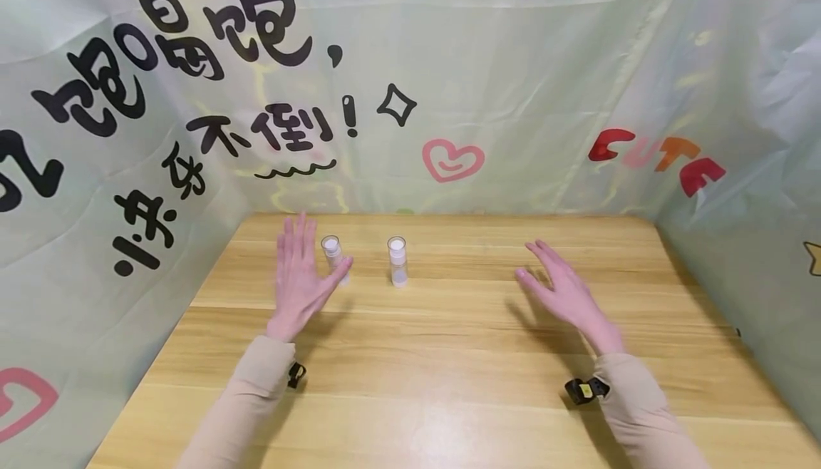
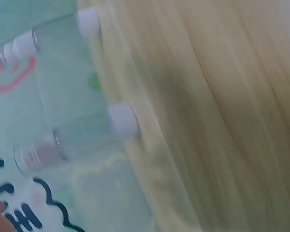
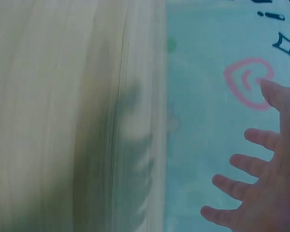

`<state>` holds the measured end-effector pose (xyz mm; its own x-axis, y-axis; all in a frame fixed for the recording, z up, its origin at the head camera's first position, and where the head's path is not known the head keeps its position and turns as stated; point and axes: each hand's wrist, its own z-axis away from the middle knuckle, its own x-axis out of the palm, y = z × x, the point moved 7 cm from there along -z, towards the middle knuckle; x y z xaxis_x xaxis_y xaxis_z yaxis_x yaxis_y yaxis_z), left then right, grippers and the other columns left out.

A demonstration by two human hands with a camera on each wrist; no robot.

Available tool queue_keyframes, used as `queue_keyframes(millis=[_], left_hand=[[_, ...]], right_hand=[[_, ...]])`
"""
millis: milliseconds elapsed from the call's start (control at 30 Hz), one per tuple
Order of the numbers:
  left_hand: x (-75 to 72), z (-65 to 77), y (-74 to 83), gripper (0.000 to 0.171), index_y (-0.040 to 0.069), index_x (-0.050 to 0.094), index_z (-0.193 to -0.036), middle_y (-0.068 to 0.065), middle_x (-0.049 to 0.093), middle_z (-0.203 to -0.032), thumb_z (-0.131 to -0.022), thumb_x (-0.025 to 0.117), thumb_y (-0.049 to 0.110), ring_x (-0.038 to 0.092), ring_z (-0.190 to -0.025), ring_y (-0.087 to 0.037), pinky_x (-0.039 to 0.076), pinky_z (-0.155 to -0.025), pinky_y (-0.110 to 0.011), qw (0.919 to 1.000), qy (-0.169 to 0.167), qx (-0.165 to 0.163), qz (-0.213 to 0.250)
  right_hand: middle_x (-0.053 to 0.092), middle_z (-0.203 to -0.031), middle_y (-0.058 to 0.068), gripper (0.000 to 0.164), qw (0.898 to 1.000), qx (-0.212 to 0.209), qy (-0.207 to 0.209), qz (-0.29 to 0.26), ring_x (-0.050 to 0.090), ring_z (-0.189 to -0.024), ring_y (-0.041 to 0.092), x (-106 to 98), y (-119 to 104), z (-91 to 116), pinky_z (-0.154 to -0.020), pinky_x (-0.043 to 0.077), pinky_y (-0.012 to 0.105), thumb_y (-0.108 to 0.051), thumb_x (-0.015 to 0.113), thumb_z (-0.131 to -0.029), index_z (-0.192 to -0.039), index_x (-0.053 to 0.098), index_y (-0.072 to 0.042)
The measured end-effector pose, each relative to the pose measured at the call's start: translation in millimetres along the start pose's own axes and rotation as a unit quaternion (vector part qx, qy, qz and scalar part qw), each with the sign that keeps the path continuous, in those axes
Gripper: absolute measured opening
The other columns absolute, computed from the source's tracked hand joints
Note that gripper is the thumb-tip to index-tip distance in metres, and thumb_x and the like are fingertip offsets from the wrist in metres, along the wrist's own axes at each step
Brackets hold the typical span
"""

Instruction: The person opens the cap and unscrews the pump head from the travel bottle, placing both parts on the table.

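Note:
Two small clear bottles with white upper parts and white bases stand upright on the wooden table (image 1: 442, 355). My left hand (image 1: 298, 284) is held over the table with fingers straight and thumb spread. Its thumb overlaps the left bottle (image 1: 331, 246) in the head view. The right bottle (image 1: 398, 261) stands a short way further right. In the left wrist view, the nearer bottle (image 2: 82, 140) shows below the other bottle (image 2: 58, 33), and only a bit of the hand appears at the corner. My right hand (image 3: 268, 181), fingers spread, hangs over the table's right part and holds nothing.
A printed cloth backdrop (image 1: 513, 84) encloses the table at the back and both sides, with dark lettering, a pink heart and the word CUTE. Each wrist carries a dark strap, with a small device (image 1: 582, 390) visible on the right one.

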<state>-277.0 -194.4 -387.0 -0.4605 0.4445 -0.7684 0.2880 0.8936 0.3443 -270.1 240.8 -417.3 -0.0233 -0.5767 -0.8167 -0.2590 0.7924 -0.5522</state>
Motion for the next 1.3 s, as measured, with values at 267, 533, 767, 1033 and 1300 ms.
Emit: queue_keyframes(millis=[267,533,767,1033,1300], left_hand=[[19.0,2.1,49.7,0.095,0.0,0.022,-0.157,-0.018,0.027,-0.165,-0.094,0.047,0.066,0.018,-0.156,-0.035,0.019,-0.126,-0.054,0.9936,0.029,0.107,0.019],[44.7,1.7,67.1,0.094,0.007,0.023,-0.159,-0.017,0.034,-0.162,-0.088,0.072,0.046,0.033,-0.15,-0.037,0.029,-0.122,-0.055,0.9893,-0.028,0.052,0.133],[72.2,4.1,64.1,0.103,0.015,0.011,-0.162,-0.009,0.027,-0.167,-0.087,0.076,0.042,0.029,-0.153,-0.03,0.025,-0.124,-0.055,0.9446,-0.105,-0.063,0.304],[103.6,4.7,58.0,0.111,0.011,0.005,-0.162,-0.013,0.028,-0.166,-0.083,0.082,0.028,0.027,-0.154,-0.031,0.02,-0.127,-0.05,0.8885,-0.134,-0.142,0.415],[129.9,4.7,59.2,0.116,0.015,0.005,-0.161,-0.024,0.036,-0.157,-0.077,0.084,0.012,0.033,-0.148,-0.041,0.023,-0.124,-0.056,0.8455,-0.15,-0.196,0.473]], right_hand=[[0.026,-0.164,0.023,0.065,0.999,-0.026,0.01,-0.039,0.027,-0.148,0.051,17,-27,-2,-0.114,0.022,0.074,-0.043,0.052,-0.102,-0.154,0.037,-0.008],[0.031,-0.163,0.019,0.06,0.997,-0.045,0.015,-0.055,0.032,-0.147,0.047,30,-45,0,-0.114,0.025,0.073,-0.041,0.055,-0.101,-0.15,0.044,-0.008],[0.031,-0.164,0.017,0.058,0.996,-0.054,0.011,-0.065,0.032,-0.147,0.047,37,-54,2,-0.112,0.027,0.075,-0.04,0.056,-0.101,-0.15,0.045,-0.009],[0.031,-0.164,0.015,0.058,0.995,-0.059,0.003,-0.078,0.033,-0.147,0.044,42,-60,3,-0.112,0.028,0.073,-0.04,0.057,-0.101,-0.15,0.045,-0.012],[0.033,-0.162,0.016,0.057,0.994,-0.065,0.005,-0.088,0.034,-0.147,0.044,47,-64,2,-0.113,0.028,0.072,-0.038,0.057,-0.101,-0.149,0.046,-0.011]])
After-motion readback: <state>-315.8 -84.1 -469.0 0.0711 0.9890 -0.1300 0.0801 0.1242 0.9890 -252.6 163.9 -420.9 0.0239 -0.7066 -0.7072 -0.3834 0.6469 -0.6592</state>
